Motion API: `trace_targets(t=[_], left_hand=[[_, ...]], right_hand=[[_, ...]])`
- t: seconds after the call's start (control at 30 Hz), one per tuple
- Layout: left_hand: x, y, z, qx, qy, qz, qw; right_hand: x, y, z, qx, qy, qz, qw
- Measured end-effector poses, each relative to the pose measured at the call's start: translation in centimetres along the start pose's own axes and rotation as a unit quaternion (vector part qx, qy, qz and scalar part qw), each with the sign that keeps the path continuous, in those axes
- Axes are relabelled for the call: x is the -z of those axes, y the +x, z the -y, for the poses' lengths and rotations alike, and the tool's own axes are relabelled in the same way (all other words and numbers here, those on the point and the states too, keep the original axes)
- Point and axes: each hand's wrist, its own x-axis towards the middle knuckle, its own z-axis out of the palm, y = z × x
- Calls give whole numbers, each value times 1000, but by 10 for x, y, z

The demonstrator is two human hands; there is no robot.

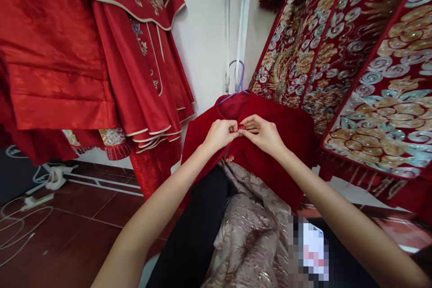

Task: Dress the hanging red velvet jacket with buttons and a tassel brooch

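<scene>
A dark red velvet jacket (280,121) hangs by its neck from a purple hanger (241,82) and spreads across my lap. At its front opening, my left hand (221,132) pinches the edge with thumb and forefinger. Facing it, my right hand (261,132) pinches a small red button (241,127) at the same spot, and the fingertips of both hands nearly touch. A beaded fastening (230,158) shows lower on the jacket front. Beneath the jacket lies shiny pinkish-beige fabric (246,216). My fingers partly hide the button.
Red embroidered garments (135,54) hang at left, and a heavily sequinned red garment (337,58) hangs at right. White straps (235,22) hold the hanger. On the tiled floor lie a power strip (37,201), cables and a white shoe (56,177) beside a metal rack base (101,184).
</scene>
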Motion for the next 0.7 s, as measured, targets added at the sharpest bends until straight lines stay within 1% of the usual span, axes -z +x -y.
trace_targets(t=[0.1,0.2,0.27,0.33,0.37,0.4,0.47,0.53,0.57,0.6,0.63,0.67,0.7], left_hand=[[-2,1,-1,-14,40,15,999],[-5,-1,-3,-24,54,23,998],[-12,-5,-3,-12,23,-2,1000],[-24,-12,0,29,-54,-59,996],[-33,-16,1,57,-111,-93,988],[-43,-20,4,88,-179,-126,972],[-64,-30,9,130,-320,-168,923],[-82,-40,13,158,-448,-197,858],[-89,-44,14,183,-499,-194,825],[-94,-47,16,205,-540,-193,793],[-96,-50,17,219,-567,-190,771],[-96,-53,17,224,-582,-185,759],[-95,-54,18,219,-587,-181,758]], right_hand=[[-1,2,-2,-9,-4,12,1000],[-8,2,-6,7,-1,11,1000],[-17,-1,-11,30,5,-10,999],[-30,-10,-16,44,32,-52,997],[-38,-17,-17,46,49,-80,995],[-46,-25,-18,45,63,-108,991],[-61,-46,-16,48,55,-161,984],[-76,-71,-14,57,10,-206,977],[-83,-83,-14,57,-14,-223,973],[-90,-95,-15,51,-38,-223,973],[-96,-106,-17,41,-60,-209,975],[-101,-116,-20,27,-79,-190,978],[-106,-125,-24,7,-92,-168,981]])
